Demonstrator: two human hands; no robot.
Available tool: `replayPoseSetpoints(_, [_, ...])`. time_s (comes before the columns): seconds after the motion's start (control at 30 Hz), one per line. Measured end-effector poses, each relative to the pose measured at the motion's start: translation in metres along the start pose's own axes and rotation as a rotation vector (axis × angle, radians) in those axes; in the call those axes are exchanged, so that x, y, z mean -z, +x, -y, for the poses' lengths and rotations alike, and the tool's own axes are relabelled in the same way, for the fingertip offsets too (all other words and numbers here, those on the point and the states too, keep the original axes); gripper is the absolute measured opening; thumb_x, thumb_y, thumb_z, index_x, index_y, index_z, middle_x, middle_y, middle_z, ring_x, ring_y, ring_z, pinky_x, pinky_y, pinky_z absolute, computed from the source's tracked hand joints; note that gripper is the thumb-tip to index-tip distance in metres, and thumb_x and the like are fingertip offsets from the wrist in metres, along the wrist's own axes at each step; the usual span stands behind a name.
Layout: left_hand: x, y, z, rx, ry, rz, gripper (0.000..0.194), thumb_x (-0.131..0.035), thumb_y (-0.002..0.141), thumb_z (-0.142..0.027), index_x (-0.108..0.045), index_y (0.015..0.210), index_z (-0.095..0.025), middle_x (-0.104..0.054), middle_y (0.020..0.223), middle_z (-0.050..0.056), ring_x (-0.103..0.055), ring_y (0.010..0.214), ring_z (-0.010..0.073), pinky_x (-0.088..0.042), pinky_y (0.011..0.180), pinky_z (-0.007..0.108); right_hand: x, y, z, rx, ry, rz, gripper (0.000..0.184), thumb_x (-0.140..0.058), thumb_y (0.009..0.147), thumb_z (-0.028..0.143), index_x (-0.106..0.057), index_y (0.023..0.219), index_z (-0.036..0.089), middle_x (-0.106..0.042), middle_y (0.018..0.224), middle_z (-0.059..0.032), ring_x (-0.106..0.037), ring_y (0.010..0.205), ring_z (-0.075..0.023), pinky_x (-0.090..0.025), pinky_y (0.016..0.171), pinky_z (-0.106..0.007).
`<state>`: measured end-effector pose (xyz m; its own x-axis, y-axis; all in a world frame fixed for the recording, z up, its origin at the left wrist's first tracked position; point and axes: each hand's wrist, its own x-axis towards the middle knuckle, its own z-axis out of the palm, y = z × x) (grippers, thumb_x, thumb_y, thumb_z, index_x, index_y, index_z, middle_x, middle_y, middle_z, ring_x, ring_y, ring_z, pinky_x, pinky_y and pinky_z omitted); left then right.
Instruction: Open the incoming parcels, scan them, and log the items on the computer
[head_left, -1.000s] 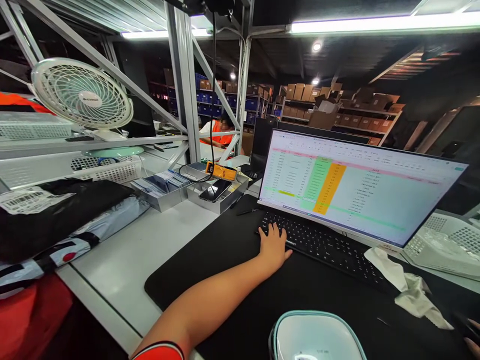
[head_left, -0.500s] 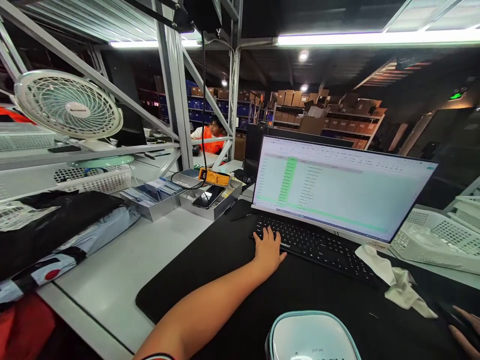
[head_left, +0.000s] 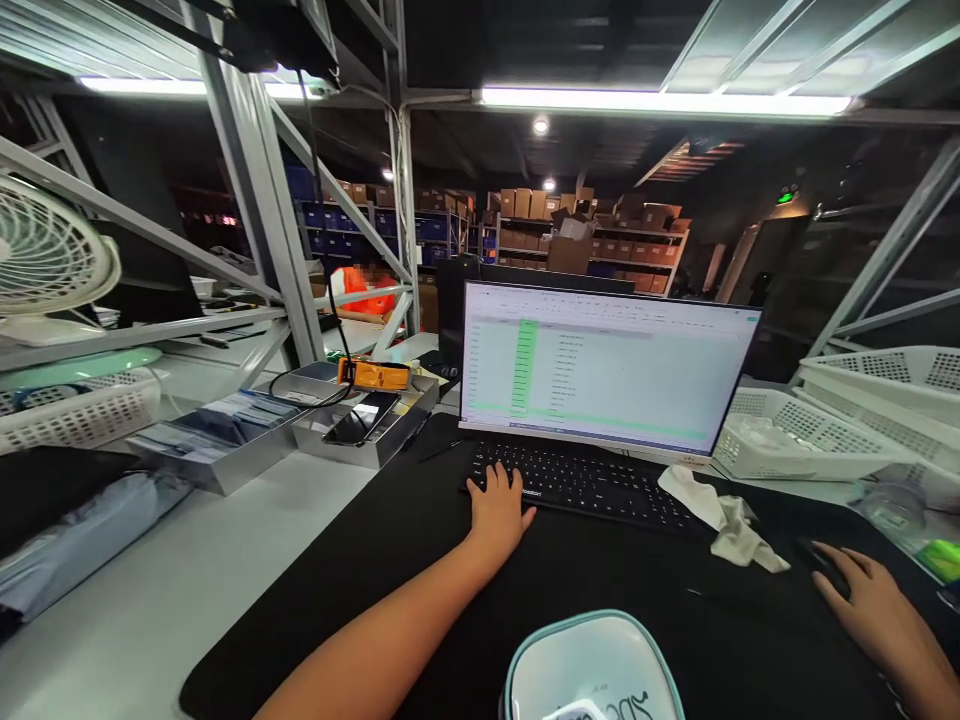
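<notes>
My left hand rests on the left end of a black keyboard, its fingers spread over the keys. My right hand is wrapped over a dark computer mouse on a black desk mat. Behind the keyboard stands a monitor showing a spreadsheet with one green column. A crumpled pale cloth lies between the keyboard's right end and the mouse. Close to my body sits a white case with a light blue edge, partly cut off by the frame.
To the left are metal trays with cards, a phone and an orange item. Plastic-wrapped packages lie at the left edge, below a fan. White baskets stand at right. A person in orange sits beyond the frame.
The view has turned right, bringing my right hand and the mouse more fully into sight. My left hand stays on the keyboard's left end.
</notes>
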<state>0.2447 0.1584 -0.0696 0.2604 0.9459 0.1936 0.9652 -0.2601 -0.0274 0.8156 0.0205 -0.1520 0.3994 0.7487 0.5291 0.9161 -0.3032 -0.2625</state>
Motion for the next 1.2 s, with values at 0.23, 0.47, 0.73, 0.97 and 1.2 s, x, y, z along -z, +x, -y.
replayPoseSetpoints(0.23, [0.001, 0.000, 0.000, 0.003, 0.005, -0.005, 0.069, -0.050, 0.096, -0.052, -0.041, 0.154, -0.015, -0.037, 0.159, 0.025, -0.035, 0.147, 0.0417, -0.032, 0.111, 0.071, 0.010, -0.005, 0.009, 0.004, -0.011, 0.041, 0.056, -0.036, 0.086, 0.053, -0.067, 0.118, 0.018, -0.050, 0.131, -0.0261, -0.047, 0.134, -0.0412, -0.039, 0.110, -0.048])
replayPoseSetpoints(0.47, [0.001, 0.001, -0.001, 0.007, 0.016, 0.012, 0.071, -0.051, 0.095, -0.053, -0.040, 0.154, -0.014, -0.036, 0.159, 0.026, -0.034, 0.147, 0.0424, -0.033, 0.110, 0.071, 0.009, -0.004, 0.004, 0.020, -0.041, 0.086, 0.062, -0.034, 0.091, 0.053, -0.060, 0.132, 0.015, -0.049, 0.134, -0.0259, -0.046, 0.136, -0.0396, -0.039, 0.110, -0.047])
replayPoseSetpoints(0.73, [0.001, 0.000, 0.000, -0.018, 0.039, 0.002, 0.071, -0.048, 0.097, -0.054, -0.040, 0.154, -0.014, -0.035, 0.160, 0.026, -0.034, 0.147, 0.0411, -0.032, 0.112, 0.069, -0.002, -0.001, -0.013, -0.067, -0.117, 0.117, 0.073, -0.030, 0.085, 0.064, -0.058, 0.136, 0.020, -0.051, 0.133, -0.0178, -0.047, 0.135, -0.0382, -0.043, 0.106, -0.049])
replayPoseSetpoints(0.97, [-0.001, 0.001, 0.002, 0.036, 0.001, -0.020, 0.083, -0.053, 0.092, -0.060, -0.035, 0.156, -0.010, -0.027, 0.163, 0.028, -0.029, 0.150, 0.0412, -0.033, 0.113, 0.063, 0.008, -0.003, -0.006, -0.058, -0.136, 0.120, 0.081, -0.025, 0.086, 0.067, -0.057, 0.139, 0.015, -0.052, 0.129, -0.0221, -0.048, 0.131, -0.0411, -0.045, 0.104, -0.050])
replayPoseSetpoints(1.2, [-0.005, 0.002, 0.000, 0.161, -0.128, -0.067, 0.105, -0.071, 0.081, -0.057, -0.024, 0.158, -0.003, -0.010, 0.165, 0.033, -0.029, 0.149, 0.0444, -0.032, 0.117, 0.059, 0.012, -0.003, -0.006, -0.063, -0.139, 0.130, 0.082, -0.030, 0.082, 0.067, -0.057, 0.138, 0.014, -0.054, 0.127, -0.0238, -0.047, 0.129, -0.0424, -0.045, 0.103, -0.052])
